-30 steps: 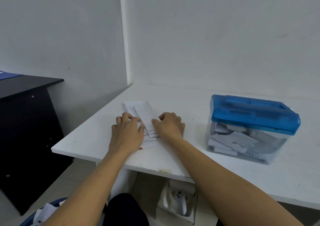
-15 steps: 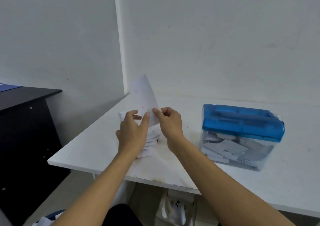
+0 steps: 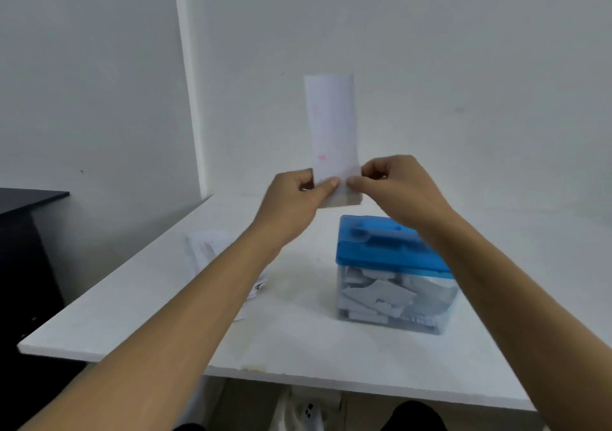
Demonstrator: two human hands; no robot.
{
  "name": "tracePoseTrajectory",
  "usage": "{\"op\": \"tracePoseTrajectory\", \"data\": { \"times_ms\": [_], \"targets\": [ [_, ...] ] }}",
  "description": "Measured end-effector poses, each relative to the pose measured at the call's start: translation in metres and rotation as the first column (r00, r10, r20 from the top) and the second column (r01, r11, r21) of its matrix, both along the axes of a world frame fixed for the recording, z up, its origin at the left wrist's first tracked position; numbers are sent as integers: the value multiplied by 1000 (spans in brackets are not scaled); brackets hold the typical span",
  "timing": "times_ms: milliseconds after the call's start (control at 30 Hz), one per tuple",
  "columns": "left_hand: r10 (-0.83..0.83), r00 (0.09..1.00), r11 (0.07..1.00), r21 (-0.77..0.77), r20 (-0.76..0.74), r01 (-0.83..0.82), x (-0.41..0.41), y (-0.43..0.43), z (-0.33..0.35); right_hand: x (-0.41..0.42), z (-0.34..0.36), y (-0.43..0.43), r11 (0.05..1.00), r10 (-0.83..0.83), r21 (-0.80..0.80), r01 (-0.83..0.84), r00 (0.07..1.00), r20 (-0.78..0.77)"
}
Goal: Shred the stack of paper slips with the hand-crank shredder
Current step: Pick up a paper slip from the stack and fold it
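Head view: a person's left hand [image 3: 291,199] and right hand [image 3: 397,189], close together, pinch the bottom edge of one paper slip [image 3: 332,132] between thumbs and curled fingers. The thin white slip stands upright in the air, long axis vertical, slightly bowed, with faint pink marks. It hangs above the shredder [image 3: 390,248], a boxy unit with a glossy blue plastic lid over a clear bin of pale paper pieces. The remaining stack of slips [image 3: 208,252], blurred and apparently fanned, lies flat on the matte white table [image 3: 132,314], partly behind the left forearm.
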State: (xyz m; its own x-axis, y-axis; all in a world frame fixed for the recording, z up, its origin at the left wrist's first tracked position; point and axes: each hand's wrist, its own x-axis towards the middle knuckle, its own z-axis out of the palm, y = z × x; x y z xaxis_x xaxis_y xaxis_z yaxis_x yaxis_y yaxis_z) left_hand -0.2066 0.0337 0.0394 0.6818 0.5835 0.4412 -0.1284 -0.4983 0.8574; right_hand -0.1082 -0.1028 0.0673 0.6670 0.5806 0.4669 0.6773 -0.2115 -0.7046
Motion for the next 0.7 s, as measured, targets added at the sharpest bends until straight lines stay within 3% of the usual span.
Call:
{"op": "tracePoseTrajectory", "data": {
  "times_ms": [200, 400, 700],
  "targets": [
    [-67, 984, 998, -15, -165, 65, 47, -26, -13, 43, -15, -34, 978, -122, -168, 123, 992, 16],
    [-78, 966, 997, -26, -248, 74, 60, -25, -18, 56, -30, -43, 986, -99, -137, 93, 994, -36],
    [-140, 943, 989, 2, -300, 148, 60, -18, -15, 57, -40, -38, 971, -127, -200, 132, 991, 39]
  ]
}}
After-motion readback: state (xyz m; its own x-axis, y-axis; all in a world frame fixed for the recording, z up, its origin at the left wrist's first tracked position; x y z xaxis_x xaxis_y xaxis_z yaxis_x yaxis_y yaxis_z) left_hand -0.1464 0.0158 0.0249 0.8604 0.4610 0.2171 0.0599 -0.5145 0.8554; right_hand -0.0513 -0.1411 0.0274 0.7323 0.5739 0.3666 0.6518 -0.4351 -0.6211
